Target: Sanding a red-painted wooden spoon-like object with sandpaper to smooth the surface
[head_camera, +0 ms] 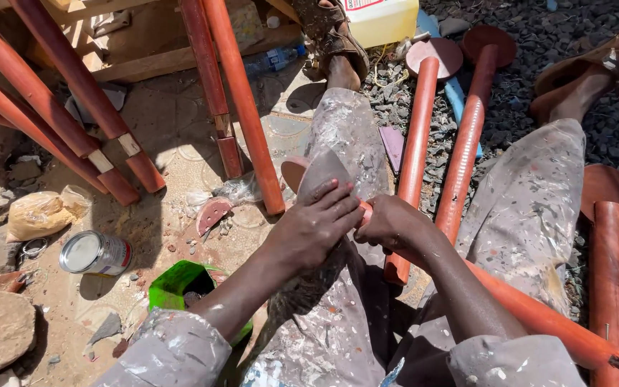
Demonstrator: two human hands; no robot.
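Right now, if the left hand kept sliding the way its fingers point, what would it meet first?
The left hand points up and right along the sanding sheet. Past the fingertips, the first thing is probably the paint-spattered trouser leg, though depth is hard to judge.

Both forearms reach forward from paint-flecked grey sleeves and meet over the lap. The left hand [314,228] lies flat, palm down, fingers [338,203] stretched forward and slightly spread, pressing downward. The right hand [390,223] sits just beside it, almost touching, curled into a closed grip with knuckles up and the wrist bent slightly inward. Both elbows are bent and stay near the body. The legs stretch out ahead, knees apart.
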